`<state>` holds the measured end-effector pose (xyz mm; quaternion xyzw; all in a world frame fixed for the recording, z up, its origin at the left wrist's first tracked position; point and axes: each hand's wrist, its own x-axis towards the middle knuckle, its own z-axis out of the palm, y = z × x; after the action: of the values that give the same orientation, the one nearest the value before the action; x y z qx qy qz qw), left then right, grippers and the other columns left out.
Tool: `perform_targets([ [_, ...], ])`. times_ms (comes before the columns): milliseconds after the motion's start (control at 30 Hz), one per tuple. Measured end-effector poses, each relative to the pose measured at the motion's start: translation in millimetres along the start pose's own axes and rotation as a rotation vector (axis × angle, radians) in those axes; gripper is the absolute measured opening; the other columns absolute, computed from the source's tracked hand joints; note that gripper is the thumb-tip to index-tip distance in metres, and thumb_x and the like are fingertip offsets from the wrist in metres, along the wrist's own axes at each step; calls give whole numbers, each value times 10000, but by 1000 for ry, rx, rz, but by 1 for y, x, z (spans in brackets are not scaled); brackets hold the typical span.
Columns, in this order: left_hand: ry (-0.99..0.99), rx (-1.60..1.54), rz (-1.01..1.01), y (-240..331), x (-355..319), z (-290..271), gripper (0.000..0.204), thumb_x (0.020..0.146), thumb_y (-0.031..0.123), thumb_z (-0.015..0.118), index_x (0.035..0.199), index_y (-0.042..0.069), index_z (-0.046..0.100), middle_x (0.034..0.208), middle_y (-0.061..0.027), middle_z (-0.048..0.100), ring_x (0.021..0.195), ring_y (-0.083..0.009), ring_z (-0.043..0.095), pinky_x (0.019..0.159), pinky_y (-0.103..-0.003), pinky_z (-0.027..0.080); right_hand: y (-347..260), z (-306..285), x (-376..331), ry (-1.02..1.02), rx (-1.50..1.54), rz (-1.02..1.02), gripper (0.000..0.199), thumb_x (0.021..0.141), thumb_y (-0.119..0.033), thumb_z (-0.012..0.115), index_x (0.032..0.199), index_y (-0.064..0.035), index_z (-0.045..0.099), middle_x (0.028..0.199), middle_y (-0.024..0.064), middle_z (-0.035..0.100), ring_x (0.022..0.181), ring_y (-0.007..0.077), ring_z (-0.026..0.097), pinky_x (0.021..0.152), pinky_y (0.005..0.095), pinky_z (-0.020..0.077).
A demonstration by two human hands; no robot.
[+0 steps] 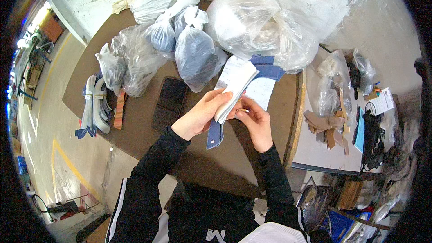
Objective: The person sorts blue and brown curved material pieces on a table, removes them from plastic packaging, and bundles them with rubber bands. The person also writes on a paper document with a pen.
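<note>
My left hand (203, 113) is closed around a stack of curved white fabric-like strips (236, 87), with a dark blue strip (216, 136) sticking out below. Beside it, my right hand (255, 123) is closed with its fingertips pinched at the stack's right edge; what exactly they pinch is too small to make out. Under and beyond the hands lie white sheets of paper (261, 95) with faint writing. A curved dark blue piece (270, 71) rests on the far part of the sheets.
Tied plastic bags of blue material (194, 56) and a large clear bag (252, 18) fill the brown table's far side. Bundled white strips (93, 101) and a flat black object (169, 103) lie to the left. A side table (310, 153) at right bears brown pieces (326, 123).
</note>
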<state>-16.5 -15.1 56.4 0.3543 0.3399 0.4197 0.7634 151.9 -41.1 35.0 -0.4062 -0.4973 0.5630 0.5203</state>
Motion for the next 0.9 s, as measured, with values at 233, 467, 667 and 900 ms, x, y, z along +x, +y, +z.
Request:
perform_targets([
  [233, -84, -115, -36, -5, 5, -2, 426, 1000, 315, 471, 1262, -20, 493, 795, -9, 499, 663, -87, 446, 578, -215, 390, 1, -16, -1, -46, 210, 115, 129, 897, -119, 605, 946, -2, 626, 969, 57, 628, 913, 142, 587, 889, 303, 449],
  [467, -115, -139, 5, -1, 5, -9, 451, 996, 348, 465, 1266, -13, 487, 782, 5, 451, 670, -77, 418, 597, -207, 377, -4, -21, 2, 137, 659, 135, 172, 881, -198, 542, 775, -79, 479, 910, 67, 516, 983, 207, 529, 950, 353, 408],
  [667, -68, -192, 75, 1, 8, -22, 456, 993, 336, 479, 1286, -14, 489, 871, -30, 566, 697, -84, 519, 606, -218, 450, -2, -33, 2, -173, 1208, 48, 130, 903, -163, 515, 840, -50, 518, 723, 32, 412, 711, 177, 476, 985, 356, 426],
  [900, 5, 52, 70, 4, 3, -12, 451, 982, 303, 493, 1265, -47, 473, 882, -44, 577, 699, -84, 528, 626, -221, 452, -11, -57, 7, -69, 1475, -76, 618, 815, 122, 482, 1408, -11, 367, 1213, 78, 539, 771, 122, 436, 745, 195, 543],
])
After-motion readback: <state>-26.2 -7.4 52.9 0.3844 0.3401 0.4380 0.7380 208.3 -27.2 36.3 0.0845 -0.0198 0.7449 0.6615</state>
